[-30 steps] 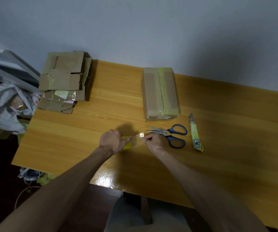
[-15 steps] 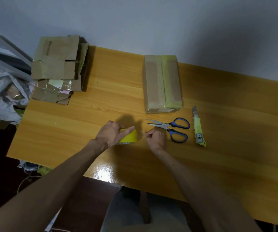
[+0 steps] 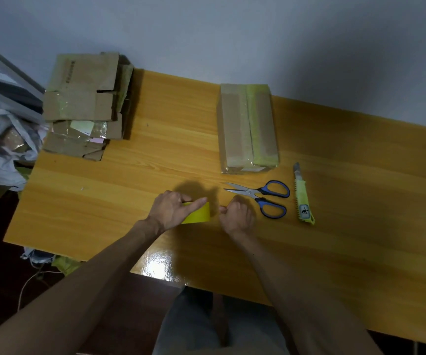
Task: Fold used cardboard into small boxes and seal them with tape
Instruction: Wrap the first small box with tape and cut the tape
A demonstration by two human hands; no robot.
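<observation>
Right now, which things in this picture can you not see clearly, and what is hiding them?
- Tape roll, head view: the left hand covers most of it; only one yellow side shows.
- Tape end: the right hand is curled, so whether its fingers pinch it is unclear.
- Knife label: too small to read.
- Cardboard stack: lower sheets are hidden by the top ones.

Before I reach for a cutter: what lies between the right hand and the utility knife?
In the head view, the blue-handled scissors lie between the right hand and the utility knife.

1 tape roll (image 3: 199, 213), 1 scissors (image 3: 263, 197), 1 knife (image 3: 303, 194), 1 sealed box (image 3: 247, 128), 1 cardboard stack (image 3: 84, 98).
</observation>
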